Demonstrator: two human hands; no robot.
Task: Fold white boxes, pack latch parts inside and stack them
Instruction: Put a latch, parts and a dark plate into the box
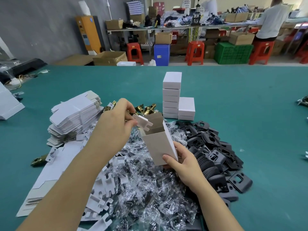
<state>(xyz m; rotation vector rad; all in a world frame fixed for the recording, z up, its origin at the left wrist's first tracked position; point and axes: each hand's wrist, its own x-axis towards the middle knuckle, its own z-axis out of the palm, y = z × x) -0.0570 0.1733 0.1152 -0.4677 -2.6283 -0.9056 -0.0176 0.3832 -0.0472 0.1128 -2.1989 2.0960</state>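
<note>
My right hand [182, 161] grips the lower end of an erected white box [158, 144], tilted with its open top pointing away from me. My left hand [116, 120] pinches a small white notched cardboard insert [143, 120] right at the box's open mouth. Brass latch parts [146, 110] lie just behind the box. Two stacks of closed white boxes [171, 95] stand further back, the left one tall, the right one [186, 108] short.
A pile of flat unfolded box blanks [75, 115] lies at the left. Clear bags of small parts [146, 189] and white inserts [103, 185] cover the green table [250, 100] in front. Black plates [215, 157] heap at the right. A person sits at a far bench.
</note>
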